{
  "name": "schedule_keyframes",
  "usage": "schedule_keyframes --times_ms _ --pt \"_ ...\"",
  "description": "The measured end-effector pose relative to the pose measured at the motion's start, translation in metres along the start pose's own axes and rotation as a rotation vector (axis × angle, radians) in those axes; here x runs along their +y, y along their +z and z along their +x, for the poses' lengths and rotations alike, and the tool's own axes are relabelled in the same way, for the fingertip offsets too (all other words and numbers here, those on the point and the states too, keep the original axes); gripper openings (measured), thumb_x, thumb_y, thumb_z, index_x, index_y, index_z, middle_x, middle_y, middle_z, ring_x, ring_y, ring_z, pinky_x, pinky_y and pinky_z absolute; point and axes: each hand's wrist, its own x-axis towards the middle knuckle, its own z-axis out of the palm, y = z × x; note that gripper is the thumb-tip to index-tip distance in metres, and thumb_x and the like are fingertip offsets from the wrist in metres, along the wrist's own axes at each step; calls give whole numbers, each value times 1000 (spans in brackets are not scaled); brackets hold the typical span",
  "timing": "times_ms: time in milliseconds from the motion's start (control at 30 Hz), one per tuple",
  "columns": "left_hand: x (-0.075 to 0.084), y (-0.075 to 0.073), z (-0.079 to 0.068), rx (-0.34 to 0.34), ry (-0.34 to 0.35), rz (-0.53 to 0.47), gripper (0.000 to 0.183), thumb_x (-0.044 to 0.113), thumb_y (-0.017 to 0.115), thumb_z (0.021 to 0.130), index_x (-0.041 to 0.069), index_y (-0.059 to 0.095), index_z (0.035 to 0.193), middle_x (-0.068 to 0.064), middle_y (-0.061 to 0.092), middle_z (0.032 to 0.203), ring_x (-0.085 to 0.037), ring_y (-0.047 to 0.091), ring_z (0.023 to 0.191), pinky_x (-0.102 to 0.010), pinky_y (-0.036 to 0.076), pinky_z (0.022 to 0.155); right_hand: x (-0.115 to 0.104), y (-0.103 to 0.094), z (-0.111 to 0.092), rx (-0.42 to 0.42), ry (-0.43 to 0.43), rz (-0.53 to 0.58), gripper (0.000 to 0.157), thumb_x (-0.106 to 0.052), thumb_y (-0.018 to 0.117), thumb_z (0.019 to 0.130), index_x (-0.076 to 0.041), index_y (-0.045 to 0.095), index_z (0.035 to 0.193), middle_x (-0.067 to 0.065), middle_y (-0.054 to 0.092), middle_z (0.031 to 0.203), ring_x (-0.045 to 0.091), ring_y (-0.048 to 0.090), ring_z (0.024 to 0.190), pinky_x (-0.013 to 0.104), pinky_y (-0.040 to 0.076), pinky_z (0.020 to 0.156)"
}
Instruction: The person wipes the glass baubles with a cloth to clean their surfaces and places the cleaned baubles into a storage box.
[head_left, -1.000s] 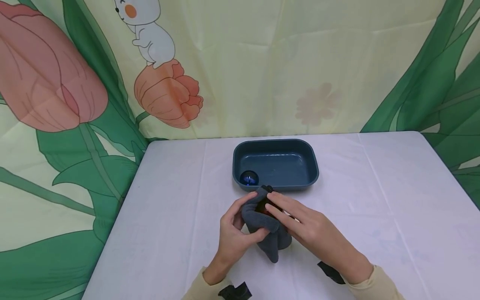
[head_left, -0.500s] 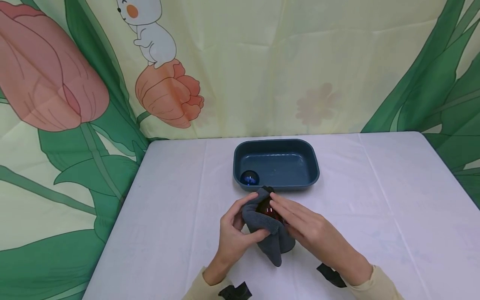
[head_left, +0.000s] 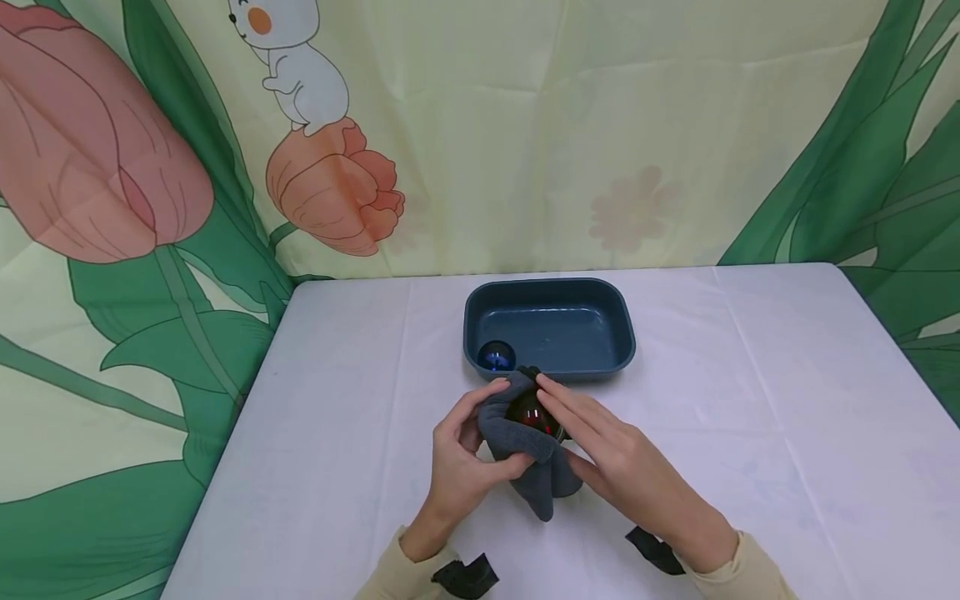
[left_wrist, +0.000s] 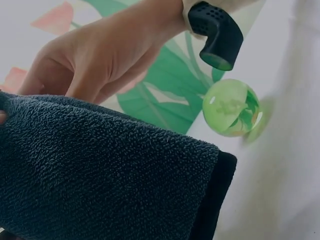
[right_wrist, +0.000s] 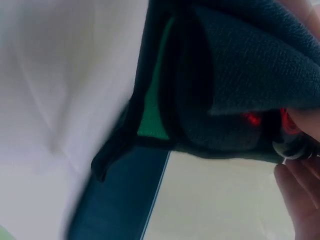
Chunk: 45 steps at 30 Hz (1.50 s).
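Observation:
In the head view my left hand (head_left: 468, 467) grips a folded dark grey-blue towel (head_left: 504, 432), fingers behind it and thumb on its near fold. A glossy dark red ball (head_left: 534, 412) sits within the towel's fold, partly covered. My right hand (head_left: 618, 454) holds the ball from the right, its fingers along the upper side and its thumb lower down. Towel pile fills much of the left wrist view, below a bent hand (left_wrist: 100, 55). Red glints of the ball (right_wrist: 289, 122) show beneath the towel (right_wrist: 260, 60) in the right wrist view.
Just beyond the hands stands a dark blue rectangular tray (head_left: 555, 375), with a blue glossy ball (head_left: 497, 356) in its near left corner. On the white table (head_left: 337, 433), a clear green ball (left_wrist: 232, 107) lies in the left wrist view. A printed curtain (head_left: 480, 167) hangs behind.
The right fingers slide a little over the red ball, and more of its surface shows than one second ago. The towel's hanging corner shifts slightly. The left hand keeps its hold.

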Motion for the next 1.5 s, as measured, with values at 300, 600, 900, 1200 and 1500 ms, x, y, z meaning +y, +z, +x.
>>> schedule_keyframes --times_ms 300,600,900,1200,1500 --pt "-4 1 -2 7 -4 -21 67 -13 77 72 -4 54 134 -27 57 133 -19 65 115 -34 53 99 3 -1 -1 20 -67 3 44 -21 51 103 -9 49 146 8 49 150 22 50 135 18 38 110" --pt "-4 1 -3 -10 -6 -19 67 -10 78 75 -4 52 136 -26 56 135 -20 63 118 -33 52 101 4 0 -1 27 -31 47 52 -32 41 101 -9 48 147 8 51 148 22 52 133 17 39 108" --pt "-1 3 -3 -65 -49 19 72 -11 77 76 1 49 141 -21 51 143 -26 57 127 -35 48 104 5 2 -3 103 78 199 86 10 82 69 -7 48 147 10 57 142 23 57 127 10 40 104" --pt "-4 4 -3 -37 -28 12 69 -12 76 76 -1 50 139 -22 54 139 -24 60 124 -35 50 103 7 -2 -3 69 -17 92 57 -42 44 101 -6 50 145 9 48 151 19 47 138 14 36 108" --pt "-3 4 -5 -30 -33 -24 66 -6 78 78 -1 51 139 -24 55 136 -23 61 121 -34 51 102 8 2 -2 119 -206 61 45 -28 39 107 -2 55 140 12 53 146 20 46 139 18 34 113"
